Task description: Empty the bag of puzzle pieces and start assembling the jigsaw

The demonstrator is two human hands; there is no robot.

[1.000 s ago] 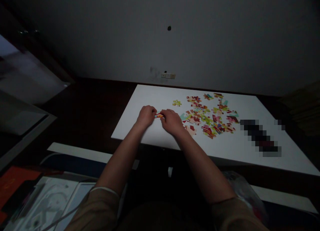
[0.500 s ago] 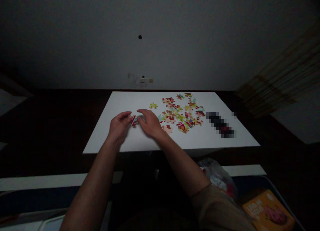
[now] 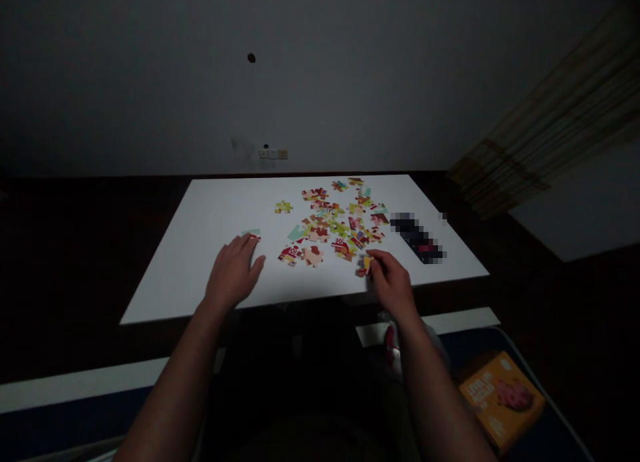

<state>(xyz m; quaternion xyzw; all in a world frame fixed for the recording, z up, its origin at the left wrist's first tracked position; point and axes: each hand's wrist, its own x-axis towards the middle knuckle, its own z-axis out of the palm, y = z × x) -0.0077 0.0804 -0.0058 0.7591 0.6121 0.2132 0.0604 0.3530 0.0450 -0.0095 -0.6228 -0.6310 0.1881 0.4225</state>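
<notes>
My left hand (image 3: pixel 231 273) lies on the left part of the white table (image 3: pixel 195 209), palm down with the thumb apart from the fingers. Its fingertips reach a pale green, white and red jigsaw piece (image 3: pixel 253 233) and cover part of it. Near the table's front edge, my right hand (image 3: pixel 393 282) pinches a yellow, red and grey puzzle piece (image 3: pixel 363 267) between thumb and fingers. Between the hands spreads a loose heap of colourful puzzle pieces (image 3: pixel 320 234). One green piece (image 3: pixel 283 207) lies apart at the heap's upper left.
Right of the heap lies a dark, pixelated long object (image 3: pixel 417 239). An orange puzzle box (image 3: pixel 503 399) rests on a blue seat at lower right, with a plastic bag (image 3: pixel 393 349) beside my right forearm. A wall with sockets (image 3: pixel 273 154) stands behind the table.
My hands were together over one piece at the left; now they are apart. The right hand has moved right to another piece, and a red-and-white piece lies at the heap's lower left.
</notes>
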